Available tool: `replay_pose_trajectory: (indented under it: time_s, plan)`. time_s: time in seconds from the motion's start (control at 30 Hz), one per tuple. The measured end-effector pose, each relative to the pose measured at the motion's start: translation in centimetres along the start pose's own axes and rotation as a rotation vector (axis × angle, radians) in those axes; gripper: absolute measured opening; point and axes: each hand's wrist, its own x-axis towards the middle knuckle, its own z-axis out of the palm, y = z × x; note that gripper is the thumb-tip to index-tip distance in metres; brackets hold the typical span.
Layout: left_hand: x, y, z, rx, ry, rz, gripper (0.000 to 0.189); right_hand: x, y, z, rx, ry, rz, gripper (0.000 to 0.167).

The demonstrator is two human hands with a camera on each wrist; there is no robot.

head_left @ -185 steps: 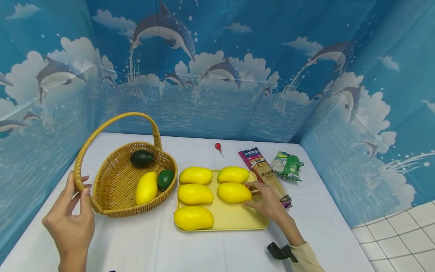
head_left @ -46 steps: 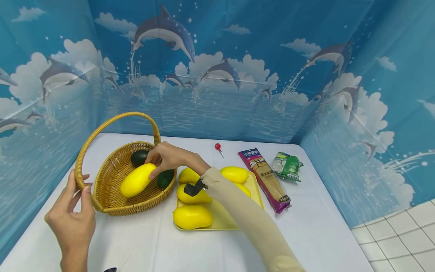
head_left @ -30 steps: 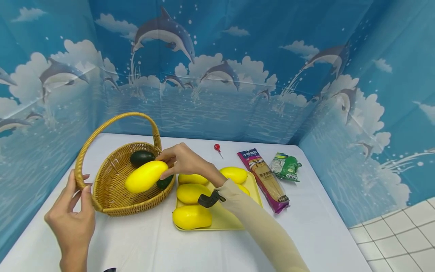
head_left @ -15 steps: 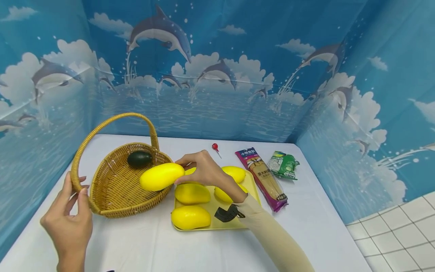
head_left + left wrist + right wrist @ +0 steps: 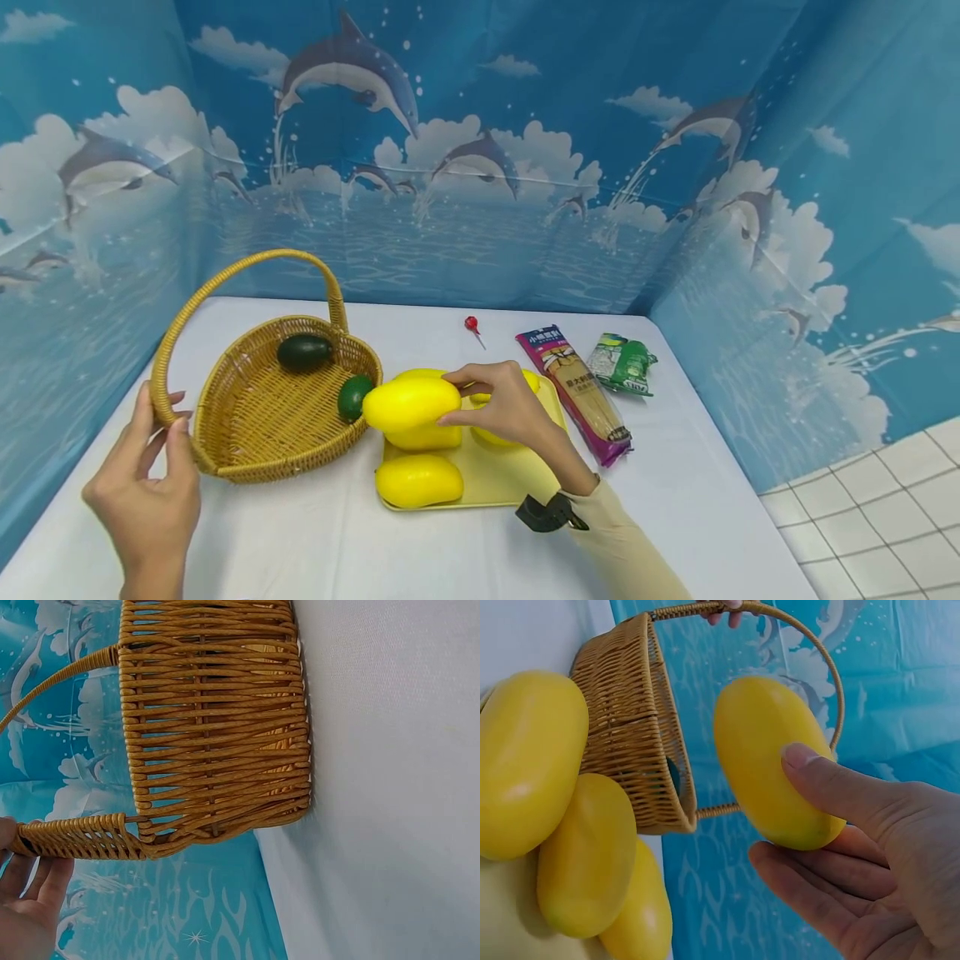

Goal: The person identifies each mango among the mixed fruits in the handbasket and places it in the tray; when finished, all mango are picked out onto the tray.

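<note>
In the head view my left hand (image 5: 146,492) pinches the near side of the arched handle (image 5: 191,304) of a wicker basket (image 5: 262,475) on the left. Two dark green avocados lie inside it: one at the back (image 5: 303,352), one at the right (image 5: 354,397). My right hand (image 5: 510,408) grips a yellow mango (image 5: 408,400) by one end, thumb on one side and fingers on the other. This mango is above the left part of a yellow tray (image 5: 502,479), overlapping other mangoes. Another mango (image 5: 420,481) rests at the tray's front left; more lie behind, partly hidden by my right hand.
Beyond the tray's right edge lie a purple-ended pack of spaghetti (image 5: 573,392) and a green packet (image 5: 622,364). A red lollipop (image 5: 472,324) is near the back edge of the white-covered table (image 5: 292,537). Dolphin-print curtains (image 5: 465,225) stand around it.
Earlier my right hand reached for a mango on the tray. It then took the mango from the basket, lifted it out and carried it right over the tray. My left hand stays at the handle.
</note>
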Motion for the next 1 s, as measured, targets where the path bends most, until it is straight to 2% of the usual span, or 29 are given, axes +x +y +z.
replay_pose_trajectory:
  time_s: [0.27,0.6,0.73,1.0]
  plan:
    - [0.0,0.2,-0.1,0.000,0.012,-0.025,0.064,-3.2,0.5,-0.8,-0.004,0.088,0.010,0.048]
    - [-0.1,0.0,-0.1,0.006,-0.017,-0.006,0.061,-7.1,1.3,-1.5,-0.015,0.127,0.099,0.048]
    - [-0.1,0.0,-0.1,-0.001,-0.016,-0.003,0.061,-8.5,1.5,-1.8,-0.054,0.149,0.136,0.046]
    - [-0.1,0.0,0.0,-0.013,-0.009,0.002,0.061,-10.6,1.5,-2.1,-0.116,0.166,0.116,0.050]
